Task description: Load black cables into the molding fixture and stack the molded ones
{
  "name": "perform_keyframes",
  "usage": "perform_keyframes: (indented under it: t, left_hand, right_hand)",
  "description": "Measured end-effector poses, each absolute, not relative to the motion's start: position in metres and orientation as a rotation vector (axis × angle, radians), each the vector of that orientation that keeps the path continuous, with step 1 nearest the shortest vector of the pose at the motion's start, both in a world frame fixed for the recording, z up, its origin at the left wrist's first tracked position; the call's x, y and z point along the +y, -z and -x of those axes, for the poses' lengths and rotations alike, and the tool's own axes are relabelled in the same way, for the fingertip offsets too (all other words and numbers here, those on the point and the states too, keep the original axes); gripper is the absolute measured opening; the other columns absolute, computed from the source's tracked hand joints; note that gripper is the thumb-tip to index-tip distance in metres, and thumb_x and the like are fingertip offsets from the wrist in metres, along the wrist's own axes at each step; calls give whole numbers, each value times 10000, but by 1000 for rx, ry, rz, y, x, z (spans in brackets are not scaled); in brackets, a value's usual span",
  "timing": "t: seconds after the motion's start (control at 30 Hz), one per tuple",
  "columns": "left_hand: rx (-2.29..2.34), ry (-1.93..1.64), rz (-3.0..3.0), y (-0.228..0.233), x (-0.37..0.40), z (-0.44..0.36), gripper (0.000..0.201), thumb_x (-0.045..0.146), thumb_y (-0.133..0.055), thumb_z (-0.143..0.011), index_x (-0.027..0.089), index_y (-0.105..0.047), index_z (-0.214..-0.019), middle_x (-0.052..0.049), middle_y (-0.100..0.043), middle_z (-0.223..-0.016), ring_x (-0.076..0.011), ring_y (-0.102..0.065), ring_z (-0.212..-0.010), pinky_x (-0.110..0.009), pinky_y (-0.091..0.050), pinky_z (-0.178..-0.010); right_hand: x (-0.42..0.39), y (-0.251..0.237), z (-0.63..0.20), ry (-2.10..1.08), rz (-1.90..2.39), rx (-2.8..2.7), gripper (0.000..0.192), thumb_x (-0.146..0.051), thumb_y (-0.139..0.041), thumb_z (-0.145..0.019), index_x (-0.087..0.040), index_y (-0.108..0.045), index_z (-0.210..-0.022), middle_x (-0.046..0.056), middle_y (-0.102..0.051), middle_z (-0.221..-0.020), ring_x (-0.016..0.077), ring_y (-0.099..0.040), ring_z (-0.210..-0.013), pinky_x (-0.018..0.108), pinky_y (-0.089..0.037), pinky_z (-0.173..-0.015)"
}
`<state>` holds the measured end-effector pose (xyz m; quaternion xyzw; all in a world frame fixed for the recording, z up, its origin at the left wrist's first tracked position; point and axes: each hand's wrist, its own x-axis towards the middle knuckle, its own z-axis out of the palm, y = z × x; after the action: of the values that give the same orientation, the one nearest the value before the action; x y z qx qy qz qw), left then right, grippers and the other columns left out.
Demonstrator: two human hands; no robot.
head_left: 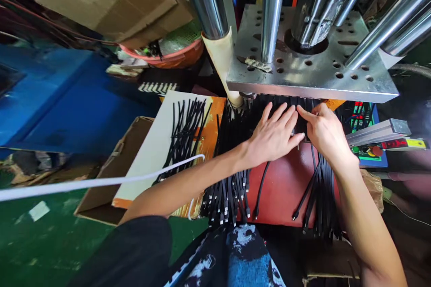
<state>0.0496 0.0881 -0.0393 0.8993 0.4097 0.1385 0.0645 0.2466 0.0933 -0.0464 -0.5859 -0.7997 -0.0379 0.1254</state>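
Left hand (274, 136) lay flat, fingers spread wide, palm down on the black cables (235, 143) at the far edge of the red desk (283, 184), just under the steel plate (310, 67) of the press. Right hand (323, 132) was touching it on the right, fingers narrow, index pointing left onto the cable row by the left fingertips; could not tell whether it pinched a cable. One cable bundle (319, 193) ran from under the right hand to the desk's near edge, plug ends hanging over. A bigger bundle (227, 193) lay under the left forearm at the near left corner. A loose cable (261, 190) lay between the two bundles. More cables (183, 132) lay on a white board (151, 152) left of the desk. White cord (101, 182) crossed the left side. Control panel (365, 150) sat right of the right hand.
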Motion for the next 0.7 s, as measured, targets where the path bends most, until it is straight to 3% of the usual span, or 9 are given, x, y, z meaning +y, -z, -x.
perform_keyframes:
  t: [0.3, 0.47, 0.6, 0.7]
  left_hand:
    - [1269, -494, -2774, 37, 148, -59, 447, 308, -385, -1107, 72, -618, -1407, -207, -669, -1437, -342, -617, -1336, -492, -449, -1145]
    - [1359, -470, -2733, 39, 160, -67, 431, 296, -378, -1112, 63, -658, -1342, -213, -716, -1343, -349, -672, -1252, -481, -479, -1109]
    - [1298, -384, -2693, 35, 185, -69, 424, 267, -365, -1111, 67, -689, -1296, -218, -728, -1316, -336, -687, -1230, -467, -489, -1106]
    - [1111, -531, -2753, 29, 165, -52, 409, 269, -422, -1097, 73, -628, -1391, -205, -660, -1449, -324, -615, -1352, -473, -458, -1166]
  right_hand:
    - [153, 49, -245, 103, 1821, -2303, 469, -124, -421, -978, -138, -750, -1312, 222, -769, -1195, 378, -706, -1073, 457, -529, -876]
    - [179, 52, -237, 39, 1779, -2197, 447, -109, -397, -997, -58, -712, -1310, 251, -776, -1165, 387, -694, -1081, 562, -494, -991]
    - [186, 41, -238, -51, 1738, -2225, 412, -57, -427, -974, -49, -702, -1281, 206, -790, -1082, 346, -703, -1038, 517, -500, -997]
    - [132, 31, -248, -38, 1686, -2177, 372, -105, -461, -975, -119, -705, -1257, 199, -761, -1164, 340, -694, -1073, 462, -514, -956]
